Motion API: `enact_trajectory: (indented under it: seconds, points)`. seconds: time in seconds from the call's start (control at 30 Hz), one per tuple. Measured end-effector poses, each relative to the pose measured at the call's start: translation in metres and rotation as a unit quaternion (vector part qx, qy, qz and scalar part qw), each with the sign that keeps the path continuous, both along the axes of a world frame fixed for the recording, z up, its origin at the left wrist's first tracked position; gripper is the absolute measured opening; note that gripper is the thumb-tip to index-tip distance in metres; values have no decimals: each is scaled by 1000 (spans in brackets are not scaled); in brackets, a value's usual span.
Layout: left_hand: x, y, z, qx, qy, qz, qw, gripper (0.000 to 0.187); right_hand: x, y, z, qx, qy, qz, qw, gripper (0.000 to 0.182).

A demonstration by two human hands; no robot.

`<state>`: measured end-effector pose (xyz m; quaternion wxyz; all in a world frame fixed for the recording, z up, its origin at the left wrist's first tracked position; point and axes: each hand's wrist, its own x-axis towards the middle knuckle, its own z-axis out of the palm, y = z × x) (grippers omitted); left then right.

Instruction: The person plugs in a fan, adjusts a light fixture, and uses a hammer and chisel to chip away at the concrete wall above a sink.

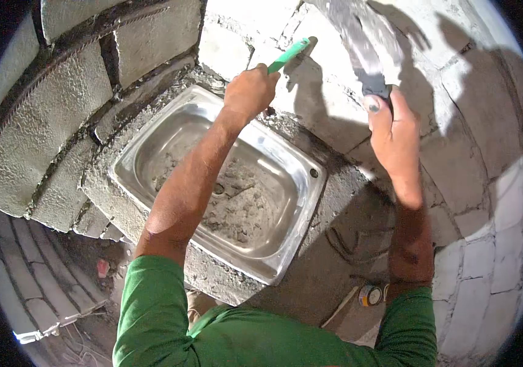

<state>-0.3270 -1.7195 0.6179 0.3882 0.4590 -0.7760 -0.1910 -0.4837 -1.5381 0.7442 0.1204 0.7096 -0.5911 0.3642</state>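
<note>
Two tools are in my hands at once. My left hand (250,92), at upper centre of the frame, is clenched around a green handle (289,55); whatever is at its working end is hidden below my fist, so I cannot tell what sort of tool it is. My right hand (396,137), at upper right, grips the dark handle of a flat metal trowel (365,37), whose mortar-smeared blade points up against the block wall (457,122).

Below my left forearm, in the middle of the frame, the steel sink (169,131) already sits bedded in a rough mortar worktop (359,202), with grey mortar packed round its rim on the near and left sides. I judge the setting of the sink as done. What looks unfinished: lumps of loose mortar (237,208) lie in the basin around the drain, the surround is coarse and unsmoothed, and the wall joints at upper right are still uneven, some open. The blocks (47,116) at upper left show ridged faces with mortar squeezed out between them. A tape measure (370,295) rests low in the frame beside my right sleeve, on the floor as far as I can tell.
</note>
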Motion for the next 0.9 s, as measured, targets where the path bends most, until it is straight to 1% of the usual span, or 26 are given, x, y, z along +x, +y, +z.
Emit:
enact_trajectory:
  seconds: [0.07, 0.1, 0.13, 0.17, 0.2, 0.23, 0.27, 0.3, 0.33, 0.4, 0.43, 0.47, 0.5, 0.57, 0.6, 0.63, 0.67, 0.7, 0.73, 0.77, 0.8, 0.83, 0.87, 0.9]
  points:
    - [2, -7, -1, -12, -6, -2, 1000, 40, -12, -18, -19, -68, 60, 18, 996, 26]
    - [1, -6, -4, -28, 5, -8, 1000, 41, -21, -27, -23, 0, 138, -82, 987, 33]
    - [1, -6, -5, -46, 17, -14, 999, 42, -32, -45, -23, 95, 173, -158, 968, 41]
    - [2, -7, -6, -14, 17, -24, 999, 43, -45, -61, -24, 97, 192, -175, 961, 43]
    - [1, -4, -9, -17, 16, -27, 999, 43, -52, -69, -24, 99, 210, -194, 953, 44]
    - [0, -4, -7, -11, 4, -7, 1000, 41, -45, -72, -14, 86, 215, -192, 954, 44]
    - [0, -4, -4, 1, -10, 9, 1000, 40, -35, -65, -7, 80, 142, -173, 971, 40]
    - [0, -4, -6, 11, 6, 0, 1000, 40, -27, -50, -7, 88, 67, -156, 981, 36]
    - [0, -4, -4, 13, 9, 0, 1000, 40, -13, -40, 1, 90, 71, -156, 981, 36]
    - [0, -3, -2, 10, -7, 5, 1000, 40, 21, -15, 22, 31, -82, -43, 995, 29]
    - [0, -3, -3, 12, -4, 2, 1000, 39, 32, -8, 29, -3, -71, -30, 997, 26]
    - [-1, -5, -3, 10, -6, -1, 1000, 39, 21, -16, 17, -4, -74, -32, 997, 26]
    - [0, -7, -3, 7, -8, -5, 1000, 40, 0, -30, -5, -68, -20, 31, 997, 27]
    - [0, -12, -8, 3, -5, -7, 1000, 40, -16, -38, -20, -38, 141, -21, 989, 31]
    - [-1, -16, -11, -8, 22, -17, 1000, 42, -24, -54, -14, 157, 189, -187, 951, 38]
    - [-2, -16, -21, -15, 44, -31, 998, 45, -27, -63, -16, 172, 192, -204, 944, 40]
    - [-5, -14, -29, -18, 42, -35, 998, 45, -26, -66, -15, 181, 194, -226, 938, 43]
    - [-8, -18, -33, -12, 67, -32, 997, 45, -24, -72, -9, 169, 199, -224, 939, 43]
    - [-12, -18, -36, 2, 89, -38, 995, 45, -21, -69, -9, 138, 160, -211, 954, 42]
    - [-17, -13, -46, 64, 149, -77, 984, 50, -21, -55, -18, 121, 118, -202, 965, 41]
    - [-32, -3, -59, 198, 273, -153, 929, 50, -21, -44, -22, 123, 119, -201, 964, 41]
    - [-48, 6, -73, 341, 428, -198, 813, 51, -21, -35, -21, 100, 91, -173, 975, 39]
    - [-64, 14, -88, 451, 536, -191, 688, 51, -22, -25, -20, 76, 63, -147, 984, 37]
    - [-74, 23, -96, 452, 529, -201, 690, 51, -21, -14, -18, 54, 42, -126, 990, 32]
